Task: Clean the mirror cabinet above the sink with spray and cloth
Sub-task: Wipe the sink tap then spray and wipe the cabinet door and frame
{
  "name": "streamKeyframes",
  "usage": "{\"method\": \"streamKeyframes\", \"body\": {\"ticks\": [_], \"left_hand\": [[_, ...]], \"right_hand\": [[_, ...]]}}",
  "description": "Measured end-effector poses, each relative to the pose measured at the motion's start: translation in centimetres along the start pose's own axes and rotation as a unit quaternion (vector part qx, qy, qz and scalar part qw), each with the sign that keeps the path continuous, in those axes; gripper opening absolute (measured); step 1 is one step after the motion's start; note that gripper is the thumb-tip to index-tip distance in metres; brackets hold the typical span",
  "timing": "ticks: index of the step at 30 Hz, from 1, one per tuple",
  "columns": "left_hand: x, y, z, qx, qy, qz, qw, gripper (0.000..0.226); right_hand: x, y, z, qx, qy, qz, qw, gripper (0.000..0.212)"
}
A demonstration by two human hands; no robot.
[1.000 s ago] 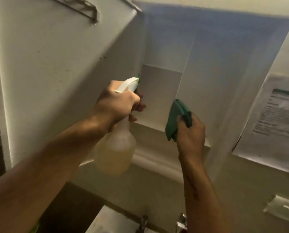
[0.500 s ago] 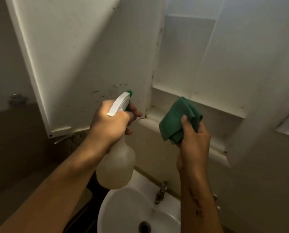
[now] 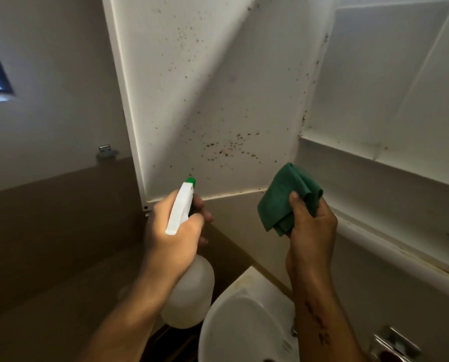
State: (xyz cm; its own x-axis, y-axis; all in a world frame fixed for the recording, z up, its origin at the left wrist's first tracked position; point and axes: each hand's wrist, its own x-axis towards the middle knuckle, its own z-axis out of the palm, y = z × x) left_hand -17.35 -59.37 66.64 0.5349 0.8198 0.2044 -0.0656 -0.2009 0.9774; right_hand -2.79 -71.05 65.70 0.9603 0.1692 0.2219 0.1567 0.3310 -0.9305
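One wide camera sits on my head, looking forward and slightly up at the open cabinet door (image 3: 205, 100) close in front of me. My two forearms reach in from the bottom edge. The sink (image 3: 244, 322) lies low in view, just beneath, the cabinet shelf (image 3: 374, 158) at right.

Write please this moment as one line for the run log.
left hand: holds spray bottle | right hand: holds green cloth | cabinet door: open, brown specks | cloth not touching door
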Motion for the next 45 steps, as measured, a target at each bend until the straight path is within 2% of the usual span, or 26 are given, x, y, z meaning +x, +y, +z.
{"method": "streamKeyframes", "body": {"ticks": [6, 12, 26, 32, 41, 45], "left_hand": [[-0.2, -0.8, -1.4, -0.021, 0.004, 0.002, 1.0, 0.024], [0.7, -1.2, -1.4, 0.007, 0.022, 0.005, 1.0, 0.021], [-0.4, -0.5, -0.7, 0.011, 0.092, 0.026, 0.995, 0.026], [-1.3, 0.1, 1.2, 0.025, 0.042, 0.035, 0.998, 0.025], [-1.4, -0.5, 2.8, 0.002, 0.028, 0.023, 0.999, 0.019], [-1.4, 0.3, 3.9, 0.017, -0.01, 0.043, 0.999, 0.024]], "right_hand": [[1.2, 0.6, 1.4, 0.018, 0.069, -0.005, 0.997, 0.016], [2.2, 1.0, 1.4, 0.042, 0.139, 0.002, 0.989, 0.015], [2.8, 0.0, 1.2, 0.081, 0.092, 0.003, 0.993, 0.014], [2.8, -0.7, -0.2, 0.087, 0.092, -0.003, 0.992, 0.015], [2.6, -0.5, -1.4, 0.065, 0.098, 0.003, 0.993, 0.012], [2.6, -0.4, -1.6, 0.054, 0.09, 0.001, 0.994, 0.016]]}}
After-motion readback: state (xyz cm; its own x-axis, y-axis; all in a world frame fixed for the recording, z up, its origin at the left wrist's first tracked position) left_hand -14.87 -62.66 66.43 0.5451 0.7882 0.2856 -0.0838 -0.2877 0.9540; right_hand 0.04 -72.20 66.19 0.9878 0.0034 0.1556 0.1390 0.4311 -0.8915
